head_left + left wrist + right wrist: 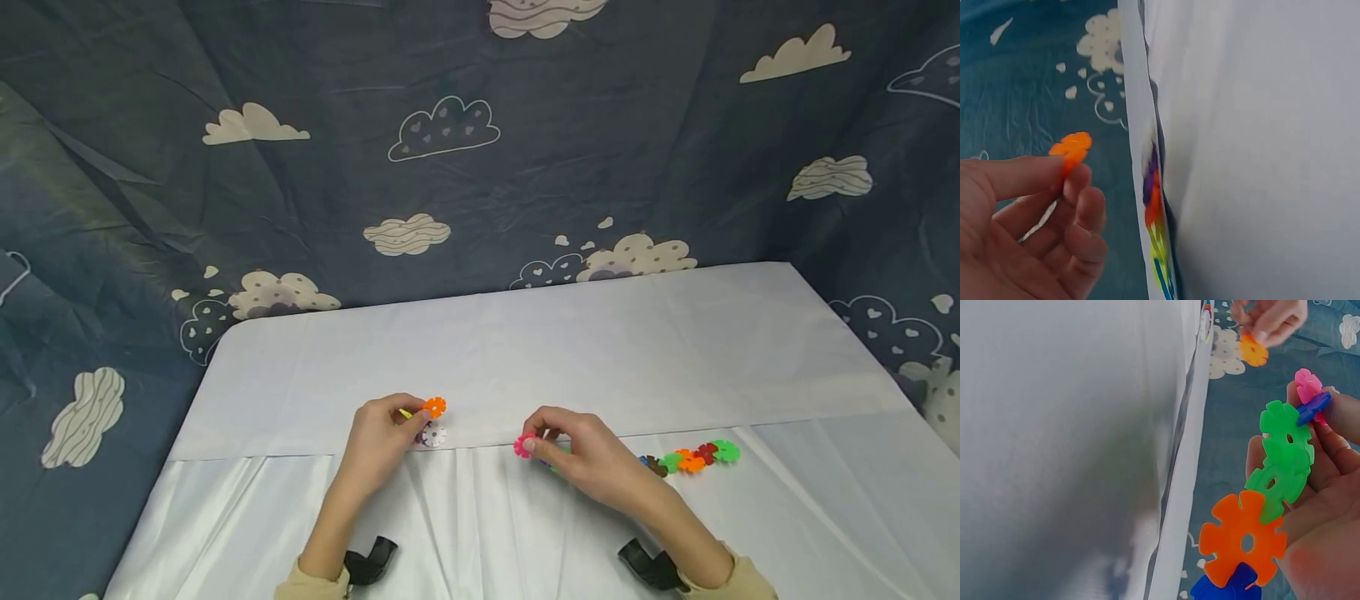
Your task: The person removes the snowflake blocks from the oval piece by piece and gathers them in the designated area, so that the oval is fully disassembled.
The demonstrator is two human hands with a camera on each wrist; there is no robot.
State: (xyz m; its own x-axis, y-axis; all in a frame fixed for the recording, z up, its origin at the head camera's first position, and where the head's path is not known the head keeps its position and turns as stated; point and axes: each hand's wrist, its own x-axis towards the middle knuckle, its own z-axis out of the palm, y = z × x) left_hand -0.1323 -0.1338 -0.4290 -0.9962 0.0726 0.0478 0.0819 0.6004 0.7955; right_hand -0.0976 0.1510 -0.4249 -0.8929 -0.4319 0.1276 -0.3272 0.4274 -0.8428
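My left hand (378, 442) pinches an orange flower-shaped interlocking disc (439, 406) between thumb and fingertips. Under those fingers lie a white disc (439, 437) and other discs, partly covered by the hand. My right hand (592, 458) pinches a pink disc (521, 447) at the end of a chain of linked discs. In the right wrist view the chain runs from a blue disc (1314, 409) through two green discs (1282, 419) to a larger-looking orange one (1225, 531) and another blue one. Its far end, a green disc (727, 451), shows beyond the right wrist. Between the hands there is a gap.
A white cloth covers the table (480, 358), with a seam across it and folds toward the front. Behind hangs a dark blue curtain (337, 192) with cloud prints. Black wrist straps (371, 562) sit by both sleeves.
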